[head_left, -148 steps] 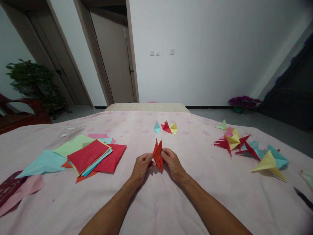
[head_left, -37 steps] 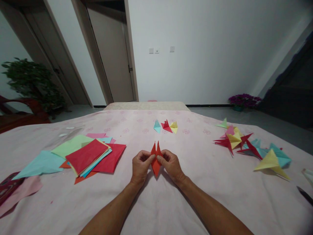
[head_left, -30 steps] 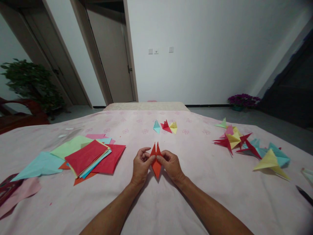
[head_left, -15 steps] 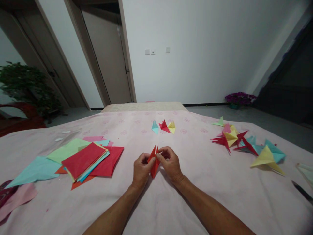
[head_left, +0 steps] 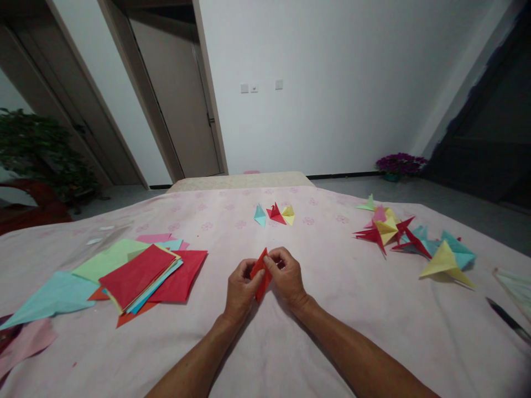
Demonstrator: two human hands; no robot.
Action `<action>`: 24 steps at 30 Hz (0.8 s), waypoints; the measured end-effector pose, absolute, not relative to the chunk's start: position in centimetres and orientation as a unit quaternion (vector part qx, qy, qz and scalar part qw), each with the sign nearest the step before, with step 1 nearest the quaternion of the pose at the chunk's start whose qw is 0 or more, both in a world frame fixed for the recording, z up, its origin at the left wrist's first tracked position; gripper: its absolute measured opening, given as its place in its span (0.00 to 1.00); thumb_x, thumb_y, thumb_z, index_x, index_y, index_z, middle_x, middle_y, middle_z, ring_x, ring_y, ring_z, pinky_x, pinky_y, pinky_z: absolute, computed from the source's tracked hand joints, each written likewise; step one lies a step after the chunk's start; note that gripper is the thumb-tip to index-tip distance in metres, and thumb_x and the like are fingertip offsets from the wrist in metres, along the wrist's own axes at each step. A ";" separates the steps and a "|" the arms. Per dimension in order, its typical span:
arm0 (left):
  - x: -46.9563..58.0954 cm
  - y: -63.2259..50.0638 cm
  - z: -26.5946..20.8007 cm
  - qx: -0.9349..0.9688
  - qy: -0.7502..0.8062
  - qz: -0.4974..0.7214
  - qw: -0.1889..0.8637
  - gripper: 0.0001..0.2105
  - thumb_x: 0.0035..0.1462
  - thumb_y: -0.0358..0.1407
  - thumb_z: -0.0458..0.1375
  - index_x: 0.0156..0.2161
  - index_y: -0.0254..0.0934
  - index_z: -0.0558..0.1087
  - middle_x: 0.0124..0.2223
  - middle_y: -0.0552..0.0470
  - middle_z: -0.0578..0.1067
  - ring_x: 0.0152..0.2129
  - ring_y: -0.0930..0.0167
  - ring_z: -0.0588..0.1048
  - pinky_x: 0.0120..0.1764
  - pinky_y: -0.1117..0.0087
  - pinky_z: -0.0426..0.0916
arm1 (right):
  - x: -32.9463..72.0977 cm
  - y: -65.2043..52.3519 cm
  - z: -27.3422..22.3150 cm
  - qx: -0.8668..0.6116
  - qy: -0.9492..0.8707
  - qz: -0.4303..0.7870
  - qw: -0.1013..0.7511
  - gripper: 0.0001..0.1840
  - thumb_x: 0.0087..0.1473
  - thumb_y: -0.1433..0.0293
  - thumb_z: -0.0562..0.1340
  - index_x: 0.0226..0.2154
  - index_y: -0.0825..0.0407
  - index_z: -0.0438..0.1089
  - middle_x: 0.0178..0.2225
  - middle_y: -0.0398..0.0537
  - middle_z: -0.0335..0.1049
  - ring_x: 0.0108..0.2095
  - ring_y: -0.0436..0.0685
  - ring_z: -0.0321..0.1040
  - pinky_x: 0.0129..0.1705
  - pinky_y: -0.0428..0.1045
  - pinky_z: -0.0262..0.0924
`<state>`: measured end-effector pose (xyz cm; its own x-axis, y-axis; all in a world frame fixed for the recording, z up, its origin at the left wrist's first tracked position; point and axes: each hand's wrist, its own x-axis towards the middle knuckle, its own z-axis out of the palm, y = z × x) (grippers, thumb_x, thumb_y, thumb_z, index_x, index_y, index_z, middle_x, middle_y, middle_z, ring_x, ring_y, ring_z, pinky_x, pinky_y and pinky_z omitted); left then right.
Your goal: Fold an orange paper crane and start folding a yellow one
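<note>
A folded piece of orange-red origami paper [head_left: 263, 281] stands between my hands, its pointed tip upward, over the middle of the table. My left hand [head_left: 244, 286] pinches it from the left, thumb on the near face. From the right, my right hand [head_left: 288, 278] pinches its upper part near the tip. Fingers partly cover the folds. Beyond my hands sit three small folded paper pieces: a light blue one [head_left: 260, 215], a red crane [head_left: 276, 214] and a yellow one [head_left: 289, 215].
Coloured paper sheets [head_left: 141, 276] lie piled at the left, with a pink cloth-like piece [head_left: 31, 344] nearer me. Several folded paper cranes [head_left: 443, 262] are heaped at the right. Close by them lies a dark, slim pointed object [head_left: 508, 319]. A pink floral cloth [head_left: 332, 331] covers the table.
The orange-red paper showed two separate upright points before; now they are brought together into one tip. My right fingers have closed in over its upper part. The view has shifted slightly.
</note>
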<state>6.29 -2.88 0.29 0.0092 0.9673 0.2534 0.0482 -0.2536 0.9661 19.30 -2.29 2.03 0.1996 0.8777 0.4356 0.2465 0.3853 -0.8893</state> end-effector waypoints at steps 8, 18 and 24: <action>6.1 -2.8 -0.1 0.608 0.458 0.525 0.380 0.08 0.55 0.39 0.62 0.34 0.36 0.79 0.30 0.52 0.74 0.29 0.70 0.71 0.34 0.72 0.64 | 19.1 -2.2 2.2 -0.475 -0.568 0.278 0.612 0.07 0.54 0.67 0.61 0.27 0.51 0.67 0.27 0.42 0.65 0.27 0.51 0.62 0.30 0.46 0.58; 6.2 -2.9 0.6 0.613 0.473 0.535 0.337 0.09 0.55 0.38 0.60 0.28 0.35 0.76 0.27 0.55 0.70 0.26 0.72 0.68 0.31 0.74 0.62 | 18.9 -1.9 1.9 -0.468 -0.540 0.326 0.618 0.05 0.51 0.67 0.62 0.29 0.52 0.70 0.30 0.44 0.72 0.28 0.52 0.65 0.32 0.48 0.60; 6.3 -3.0 0.4 0.609 0.481 0.535 0.335 0.08 0.55 0.37 0.60 0.28 0.35 0.75 0.26 0.55 0.70 0.25 0.73 0.68 0.31 0.73 0.62 | 18.7 -1.8 2.6 -0.475 -0.522 0.322 0.631 0.04 0.48 0.68 0.63 0.29 0.52 0.69 0.28 0.43 0.70 0.27 0.51 0.63 0.31 0.48 0.60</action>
<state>6.27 -2.96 0.38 -0.0346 0.9439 0.3285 0.2280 -0.3126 0.9221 18.69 -1.84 2.58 0.2472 0.9023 0.3532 0.0895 0.3417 -0.9355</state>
